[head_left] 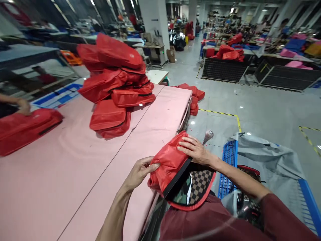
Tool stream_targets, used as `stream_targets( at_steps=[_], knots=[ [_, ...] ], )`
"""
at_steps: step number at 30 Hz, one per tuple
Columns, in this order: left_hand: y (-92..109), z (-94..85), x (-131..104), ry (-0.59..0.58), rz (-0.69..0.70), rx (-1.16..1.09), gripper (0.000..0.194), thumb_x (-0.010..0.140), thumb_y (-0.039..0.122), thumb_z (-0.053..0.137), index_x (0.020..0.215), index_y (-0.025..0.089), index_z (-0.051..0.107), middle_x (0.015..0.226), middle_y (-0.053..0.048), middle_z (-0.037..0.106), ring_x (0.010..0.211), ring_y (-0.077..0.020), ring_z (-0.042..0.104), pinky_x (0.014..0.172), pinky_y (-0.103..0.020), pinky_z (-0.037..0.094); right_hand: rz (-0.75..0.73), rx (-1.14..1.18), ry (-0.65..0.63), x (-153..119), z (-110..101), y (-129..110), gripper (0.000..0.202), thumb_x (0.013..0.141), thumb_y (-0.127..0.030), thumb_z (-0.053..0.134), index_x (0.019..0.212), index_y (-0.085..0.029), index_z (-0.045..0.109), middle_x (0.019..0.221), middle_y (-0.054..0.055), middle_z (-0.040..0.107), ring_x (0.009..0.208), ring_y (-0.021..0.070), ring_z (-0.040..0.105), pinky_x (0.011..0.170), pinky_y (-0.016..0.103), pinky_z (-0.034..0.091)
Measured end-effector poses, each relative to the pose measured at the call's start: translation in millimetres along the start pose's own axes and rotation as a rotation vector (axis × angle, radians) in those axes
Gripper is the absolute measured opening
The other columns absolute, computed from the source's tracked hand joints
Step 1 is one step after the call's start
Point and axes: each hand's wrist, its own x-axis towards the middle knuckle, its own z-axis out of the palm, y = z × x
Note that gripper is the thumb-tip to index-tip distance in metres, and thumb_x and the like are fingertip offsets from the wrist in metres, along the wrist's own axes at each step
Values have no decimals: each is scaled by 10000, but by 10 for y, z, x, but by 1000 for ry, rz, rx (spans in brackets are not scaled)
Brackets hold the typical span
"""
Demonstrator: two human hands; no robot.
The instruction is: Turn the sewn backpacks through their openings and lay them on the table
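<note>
A red bag [169, 160] with a black zip edge is held at the near right edge of the pink-covered table [100, 187]. Its flap hangs open toward my body, showing a checkered and camouflage lining [199, 184]. My left hand [141, 170] pinches the bag's left side between thumb and fingers. On the upper right side, my right hand [195, 150] has its fingers laid over the red fabric, with the thumb hidden. A pile of red bags [117, 83] stands farther back on the table.
At the far left, another person's hand [23, 107] rests on a red bag [30, 127]. Blue crates with a grey sheet [271, 160] stand at the right. More red bags [194, 97] lie beyond the table's right edge. Yellow-black tape [220, 113] marks the floor.
</note>
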Motion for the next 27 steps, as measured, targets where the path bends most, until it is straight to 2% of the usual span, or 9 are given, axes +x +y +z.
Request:
stream_targets(
  at_steps=[2, 5, 9, 11, 13, 18, 21, 24, 27],
  knots=[
    [-41, 140, 193, -72, 32, -21, 543, 920, 667, 842, 1077, 149, 878, 1078, -110, 841, 1007, -296, 757, 905, -367, 624, 52, -21, 120, -241, -82, -72, 457, 1190, -372, 521, 1568, -183, 695, 1389, 150, 799, 1422, 271, 691, 1335, 509, 504],
    [-299, 622, 455, 50, 153, 5, 642, 1000, 681, 763, 1409, 186, 796, 1435, -159, 782, 1358, -348, 720, 1181, -465, 578, 233, -107, 222, -630, -228, -251, 376, 1183, -311, 515, 1444, -158, 738, 1158, 143, 843, 1139, 252, 802, 1047, 403, 678],
    [-748, 1403, 723, 165, 462, 393, 1039, 902, 659, 900, 1763, 260, 476, 1830, -229, 419, 1715, -461, 374, 1387, -685, 327, 477, -235, 270, -1010, -426, -459, 331, 1156, -219, 529, 1428, -182, 714, 1084, 130, 843, 1007, 263, 824, 873, 387, 694],
    [-856, 1669, 887, 154, 623, 592, 1197, 865, 523, 967, 1836, 272, 314, 1889, -260, 267, 1763, -512, 229, 1390, -764, 249, 583, -299, 293, -1138, -511, -459, 325, 1152, -191, 525, 1423, -187, 705, 1096, 127, 842, 1011, 263, 828, 871, 383, 689],
    [-854, 1828, 1116, 134, 742, 686, 1170, 943, 334, 893, 1869, 299, 179, 1913, -252, 199, 1788, -491, 151, 1398, -773, 216, 659, -363, 316, -1248, -580, -363, 310, 1149, -175, 525, 1403, -186, 703, 1104, 123, 844, 1003, 258, 829, 868, 373, 683],
    [-735, 2045, 1989, -15, 880, 688, 941, 1068, 174, 674, 1868, 279, 190, 1873, -201, 372, 1793, -378, 222, 1421, -708, 257, 816, -365, 353, -1479, -626, 248, 250, 1170, -271, 536, 1280, -206, 751, 1041, 94, 845, 917, 242, 819, 790, 333, 649],
    [-823, 2159, 2593, 4, 850, 630, 815, 1055, 119, 600, 1821, 230, 347, 1786, -186, 527, 1720, -342, 420, 1379, -632, 399, 947, -238, 314, -1552, -585, 789, 333, 1174, -384, 538, 1001, -221, 771, 807, 44, 757, 711, 209, 729, 645, 297, 551],
    [-954, 2187, 3103, 84, 792, 539, 657, 1036, 115, 545, 1685, 214, 580, 1544, -157, 754, 1420, -291, 729, 1201, -486, 596, 1057, -31, 239, -1555, -545, 1381, 484, 1147, -523, 567, 806, -224, 733, 691, 22, 664, 621, 183, 616, 611, 289, 462],
    [-939, 2091, 3488, 73, 685, 426, 497, 1032, 177, 552, 1485, 211, 752, 1319, -129, 851, 1135, -274, 812, 1015, -407, 646, 1181, 278, 137, -1504, -502, 1981, 565, 1087, -649, 618, 749, -215, 750, 668, 17, 656, 625, 172, 568, 631, 287, 412]
  ],
)
